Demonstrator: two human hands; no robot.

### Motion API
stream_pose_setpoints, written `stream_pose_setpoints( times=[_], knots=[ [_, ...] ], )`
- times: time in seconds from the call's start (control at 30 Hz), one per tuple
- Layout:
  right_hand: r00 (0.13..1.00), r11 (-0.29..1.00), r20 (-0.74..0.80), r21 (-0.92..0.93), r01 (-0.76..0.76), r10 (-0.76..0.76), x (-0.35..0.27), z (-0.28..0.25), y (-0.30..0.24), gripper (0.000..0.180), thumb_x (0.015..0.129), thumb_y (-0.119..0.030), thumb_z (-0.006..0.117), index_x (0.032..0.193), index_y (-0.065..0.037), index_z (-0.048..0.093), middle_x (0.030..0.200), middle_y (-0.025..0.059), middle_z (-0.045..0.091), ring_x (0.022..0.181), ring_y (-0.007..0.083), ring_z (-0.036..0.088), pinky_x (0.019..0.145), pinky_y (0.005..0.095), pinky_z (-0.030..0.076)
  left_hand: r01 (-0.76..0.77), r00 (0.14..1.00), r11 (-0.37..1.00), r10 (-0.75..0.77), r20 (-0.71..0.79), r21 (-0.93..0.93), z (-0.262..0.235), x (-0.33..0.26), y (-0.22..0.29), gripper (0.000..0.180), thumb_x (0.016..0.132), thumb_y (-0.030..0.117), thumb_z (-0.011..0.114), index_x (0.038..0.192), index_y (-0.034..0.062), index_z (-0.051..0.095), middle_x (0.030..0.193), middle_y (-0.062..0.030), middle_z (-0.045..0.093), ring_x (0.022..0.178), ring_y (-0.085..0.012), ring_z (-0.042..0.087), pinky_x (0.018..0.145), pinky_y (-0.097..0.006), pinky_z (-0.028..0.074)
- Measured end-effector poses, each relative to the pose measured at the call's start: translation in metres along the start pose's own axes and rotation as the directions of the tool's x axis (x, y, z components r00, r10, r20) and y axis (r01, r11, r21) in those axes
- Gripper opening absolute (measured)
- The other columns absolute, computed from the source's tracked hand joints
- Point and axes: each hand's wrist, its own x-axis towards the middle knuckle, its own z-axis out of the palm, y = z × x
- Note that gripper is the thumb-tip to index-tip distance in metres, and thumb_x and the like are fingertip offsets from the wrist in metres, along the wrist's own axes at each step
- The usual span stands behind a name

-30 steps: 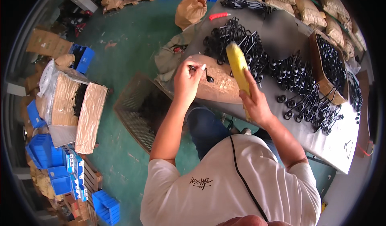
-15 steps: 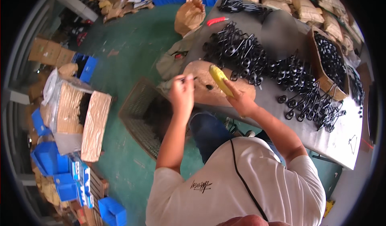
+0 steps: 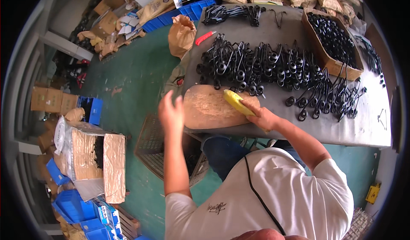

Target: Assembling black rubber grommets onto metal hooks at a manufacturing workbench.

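Note:
My right hand (image 3: 264, 119) is closed around a yellow oblong thing (image 3: 238, 102), its kind unclear, which points up and left over the board. Beneath it is a worn brown wooden board (image 3: 200, 110) with rounded ends, lying at the table's near left edge. My left hand (image 3: 172, 113) is raised just left of the board, fingers apart, with nothing visible in it. Beyond the board, black metal rods with ring-shaped ends (image 3: 241, 65) lie in a dense row.
A carton of small black parts (image 3: 335, 61) stands on the grey table (image 3: 282, 129), with a red-handled cutter (image 3: 205, 37) at its left edge. Below my left forearm is a plastic crate (image 3: 149, 150). A brown paper bag (image 3: 181, 41) stands beyond the table's left edge.
My left hand has moved left off the board and opened; the small dark piece in it no longer shows. The black piece on the board is gone from sight. My view has shifted.

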Motion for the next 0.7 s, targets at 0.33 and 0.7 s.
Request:
stream_pose_setpoints(
  times=[0.33,0.7],
  knots=[
    [0.99,0.99,-0.022,0.003,0.139,-0.139,0.005,0.007,0.002,0.072,0.091,-0.028,0.052,0.155,-0.032,0.019,0.096,0.0282,0.066,0.089,0.0416,0.065,0.087,0.0463,0.05,-0.356,0.902,0.922,0.382,0.201,-0.155,0.213,0.062,0.179,0.049,0.086,0.026,0.069,0.127,0.0033,0.056,0.11,-0.0182,0.069,0.103,-0.0343,0.065,0.092,-0.042,0.05],
    [0.987,0.986,0.154,0.163,0.02,-0.045,-0.056,0.002,0.014,0.069,0.094,-0.028,0.052,0.155,-0.028,0.021,0.115,0.0245,0.064,0.098,0.0377,0.065,0.094,0.043,0.048,-0.05,0.951,0.816,0.214,0.221,-0.576,0.118,0.051,0.134,0.019,0.092,0.017,0.065,0.101,0.0018,0.07,0.095,-0.0144,0.07,0.089,-0.0234,0.067,0.08,-0.031,0.051]
  ],
)
